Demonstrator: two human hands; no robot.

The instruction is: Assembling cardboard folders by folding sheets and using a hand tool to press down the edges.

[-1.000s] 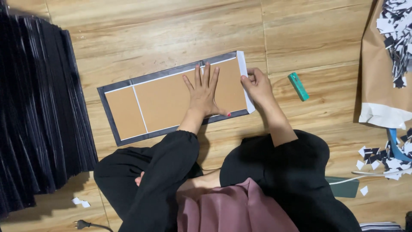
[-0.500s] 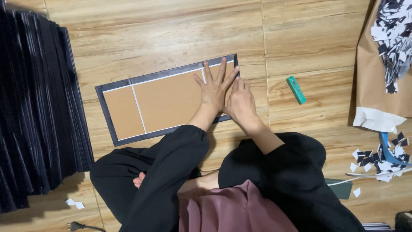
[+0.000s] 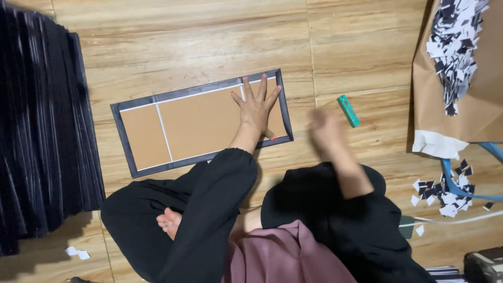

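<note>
The left hand point(image 3: 257, 107) lies flat, fingers spread, on the right end of the brown board point(image 3: 201, 123) with dark edging. Just right of the board, the blurred right hand point(image 3: 326, 128) hovers, its pose unclear, near a green lighter-shaped thing point(image 3: 348, 110).

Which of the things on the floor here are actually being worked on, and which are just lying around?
In hand:
- brown board with dark border, under the flat, spread left hand
- teal tool, close beside the blurred right hand

Lying about:
- stack of dark sheets on the left
- brown paper bag of cut scraps
- paper scraps on the floor at right
</note>
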